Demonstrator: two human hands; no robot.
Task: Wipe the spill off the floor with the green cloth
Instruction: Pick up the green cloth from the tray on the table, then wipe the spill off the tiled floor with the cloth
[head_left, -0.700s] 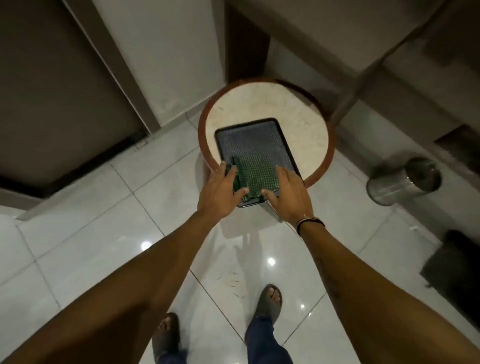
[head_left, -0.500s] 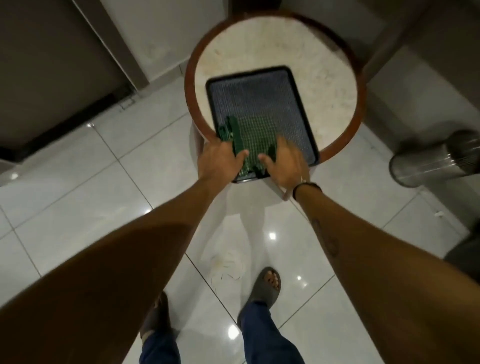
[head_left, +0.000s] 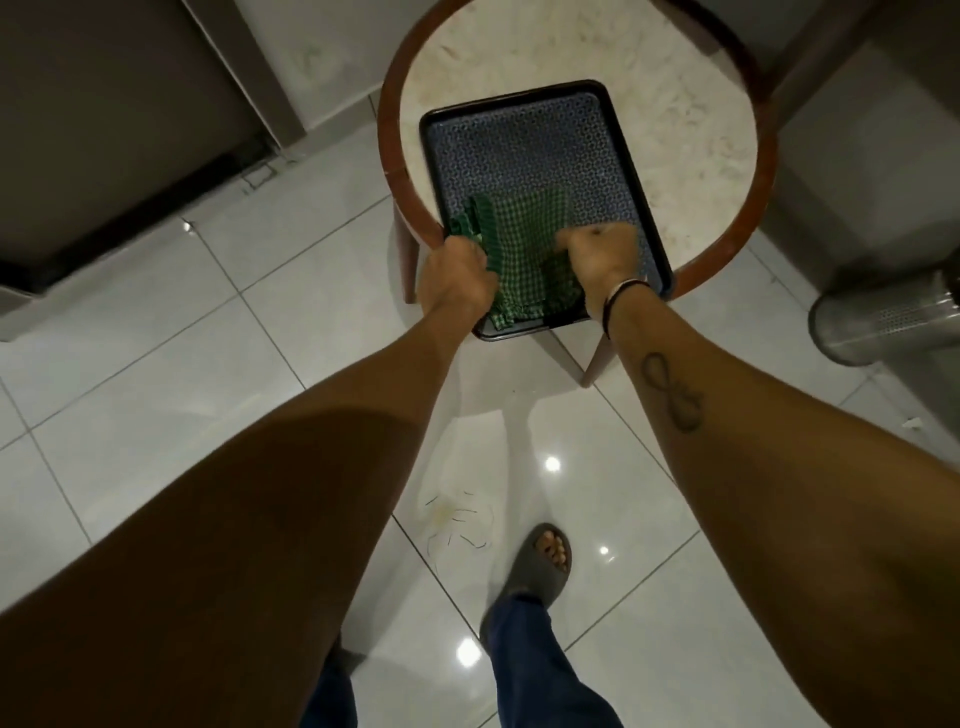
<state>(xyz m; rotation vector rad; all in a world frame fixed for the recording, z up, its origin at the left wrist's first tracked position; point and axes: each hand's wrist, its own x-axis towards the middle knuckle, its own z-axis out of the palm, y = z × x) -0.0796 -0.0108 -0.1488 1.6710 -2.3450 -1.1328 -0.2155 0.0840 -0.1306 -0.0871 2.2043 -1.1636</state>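
On the dark patterned tray (head_left: 524, 150) that is sitting on the round marble-topped table (head_left: 675, 114), the green cloth (head_left: 519, 249) is lying bunched at the near end, and both hands are working into it. The left hand (head_left: 457, 275) is curling into a fist around the cloth's left edge, where a darker green hem is standing up in a ridge above the knuckles. The right hand (head_left: 602, 254) is pressing down and closing on the right side of the same cloth; it is blurred, so how firmly its fingers are gripping is hard to tell, though they are drawn together on the fabric rather than spread. The cloth is looking thin, soft and light, folding and puckering wherever it is being pinched, so it is likely going to droop and trail once it is leaving the tray; gathering it into a wad in one palm is probably the surer way of carrying it than holding a single corner. Nothing about it is suggesting slipperiness or fragility. Down on the glossy white tile floor (head_left: 156, 415), just ahead of the sandalled foot (head_left: 543, 561), the spill (head_left: 457, 519) is showing as a faint yellowish smear with thin dark strands around it, still unwiped and well below the table. A perforated metal bin (head_left: 883, 322) is standing to the right.
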